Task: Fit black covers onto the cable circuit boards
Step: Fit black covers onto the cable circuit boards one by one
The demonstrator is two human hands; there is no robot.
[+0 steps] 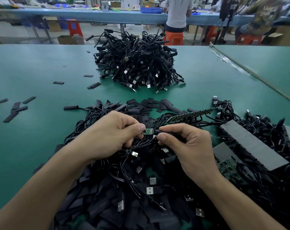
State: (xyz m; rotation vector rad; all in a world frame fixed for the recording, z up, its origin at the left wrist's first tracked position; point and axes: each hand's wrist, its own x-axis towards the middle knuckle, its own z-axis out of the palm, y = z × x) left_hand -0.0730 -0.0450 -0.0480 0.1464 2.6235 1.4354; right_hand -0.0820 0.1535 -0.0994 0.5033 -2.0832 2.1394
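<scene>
- Head view: a bare green circuit board (148,131) is being pinched at its end by the left hand (107,135), above the near heap of cables (124,180) on the desk (41,72).
- What looks like a black cover (158,131), sitting on the cable just beside the board, is being gripped by the right hand (187,146); the board is not yet being covered.
- 1 big pile of covered cables (136,63) is lying farther back, judged finished. Many cables, loose covers (141,107) and a strip of boards (194,113) are being left for later.
- 1 blue bin (151,10) is standing on the far bench; its contents cannot be told.

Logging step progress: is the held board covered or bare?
Bare: green board exposed, pinched by left hand; right hand holds black cover beside it.
</scene>
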